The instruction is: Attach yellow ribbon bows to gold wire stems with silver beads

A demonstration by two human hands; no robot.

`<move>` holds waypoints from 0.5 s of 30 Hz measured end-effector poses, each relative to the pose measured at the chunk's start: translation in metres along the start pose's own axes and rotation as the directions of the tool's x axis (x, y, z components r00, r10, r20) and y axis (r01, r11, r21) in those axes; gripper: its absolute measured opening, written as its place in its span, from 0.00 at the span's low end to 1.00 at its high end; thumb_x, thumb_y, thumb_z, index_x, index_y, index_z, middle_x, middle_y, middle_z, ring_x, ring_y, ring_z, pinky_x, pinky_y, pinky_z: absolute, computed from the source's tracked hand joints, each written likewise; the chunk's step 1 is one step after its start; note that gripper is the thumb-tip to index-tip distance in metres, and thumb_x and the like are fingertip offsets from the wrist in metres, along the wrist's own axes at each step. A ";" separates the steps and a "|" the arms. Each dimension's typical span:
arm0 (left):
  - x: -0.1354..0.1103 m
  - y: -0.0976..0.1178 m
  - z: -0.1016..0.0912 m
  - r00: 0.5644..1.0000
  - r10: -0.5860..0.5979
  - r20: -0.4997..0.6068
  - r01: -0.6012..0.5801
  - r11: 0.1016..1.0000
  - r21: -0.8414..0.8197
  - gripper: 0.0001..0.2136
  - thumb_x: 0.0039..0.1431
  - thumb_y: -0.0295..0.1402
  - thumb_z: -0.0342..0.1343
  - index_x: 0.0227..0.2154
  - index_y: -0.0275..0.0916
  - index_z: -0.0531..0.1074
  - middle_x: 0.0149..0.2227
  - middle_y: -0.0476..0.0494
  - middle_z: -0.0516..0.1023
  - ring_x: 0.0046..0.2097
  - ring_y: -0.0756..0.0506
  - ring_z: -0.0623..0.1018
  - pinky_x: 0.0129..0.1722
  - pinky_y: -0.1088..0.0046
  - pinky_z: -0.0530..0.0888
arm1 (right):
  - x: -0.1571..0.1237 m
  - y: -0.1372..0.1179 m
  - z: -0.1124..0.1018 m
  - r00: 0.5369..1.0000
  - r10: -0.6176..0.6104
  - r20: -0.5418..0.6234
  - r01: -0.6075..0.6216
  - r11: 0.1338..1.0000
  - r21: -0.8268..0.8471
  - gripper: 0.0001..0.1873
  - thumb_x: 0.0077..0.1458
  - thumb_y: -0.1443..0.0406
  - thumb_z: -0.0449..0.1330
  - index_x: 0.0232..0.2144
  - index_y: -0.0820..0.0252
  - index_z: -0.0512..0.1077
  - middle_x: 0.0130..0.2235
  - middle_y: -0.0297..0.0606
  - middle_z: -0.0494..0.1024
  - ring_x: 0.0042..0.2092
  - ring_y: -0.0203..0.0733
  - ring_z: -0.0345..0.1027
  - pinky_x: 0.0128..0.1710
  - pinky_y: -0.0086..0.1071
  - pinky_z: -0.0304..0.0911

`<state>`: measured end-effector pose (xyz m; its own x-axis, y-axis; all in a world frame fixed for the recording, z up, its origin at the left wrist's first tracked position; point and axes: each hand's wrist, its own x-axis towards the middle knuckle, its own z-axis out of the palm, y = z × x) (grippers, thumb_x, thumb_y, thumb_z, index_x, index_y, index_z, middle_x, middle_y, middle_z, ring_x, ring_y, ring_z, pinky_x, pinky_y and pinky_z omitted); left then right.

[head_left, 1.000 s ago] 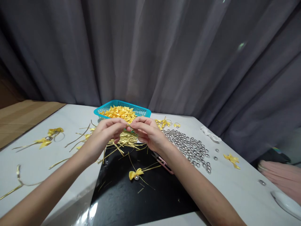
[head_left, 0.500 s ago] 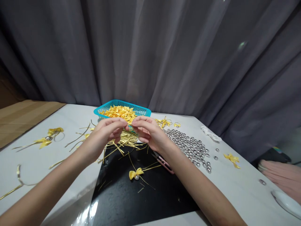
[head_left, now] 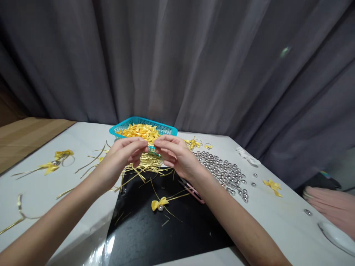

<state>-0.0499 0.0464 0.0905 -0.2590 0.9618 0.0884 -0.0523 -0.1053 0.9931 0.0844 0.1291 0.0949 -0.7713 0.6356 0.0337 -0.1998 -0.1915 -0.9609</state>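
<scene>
My left hand and my right hand are raised above the table, fingertips pinched close together on something small I cannot make out. Just below them lies a pile of gold twist ties. Behind my hands stands a teal basket heaped with yellow ribbon bows. A finished yellow bow with a silver bell lies on the black mat near me. To the right of my right hand spreads a patch of silver bells.
Loose gold ties and bows lie scattered at the left. Pink-handled scissors rest under my right wrist. A single bow and stray bells sit at the right, near a white object. Grey curtains hang behind.
Both hands have lifted slightly and their pinched fingertips have drawn a little apart. Nothing on the table has moved.
</scene>
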 end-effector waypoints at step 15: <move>-0.001 0.001 -0.001 0.996 0.073 -0.053 -0.067 0.991 0.116 0.11 0.50 0.40 0.57 0.18 0.39 0.73 0.14 0.55 0.54 0.19 0.53 0.56 0.19 0.78 0.61 | -0.002 -0.001 0.004 0.997 -0.059 -0.047 0.056 0.997 -0.060 0.12 0.40 0.61 0.67 0.22 0.61 0.68 0.19 0.25 0.67 0.15 0.22 0.43 0.15 0.26 0.36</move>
<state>-0.0509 0.0447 0.0917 -0.3130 0.9368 0.1565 0.0775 -0.1390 0.9872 0.0838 0.1245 0.0968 -0.7289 0.6803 0.0769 -0.2059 -0.1107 -0.9723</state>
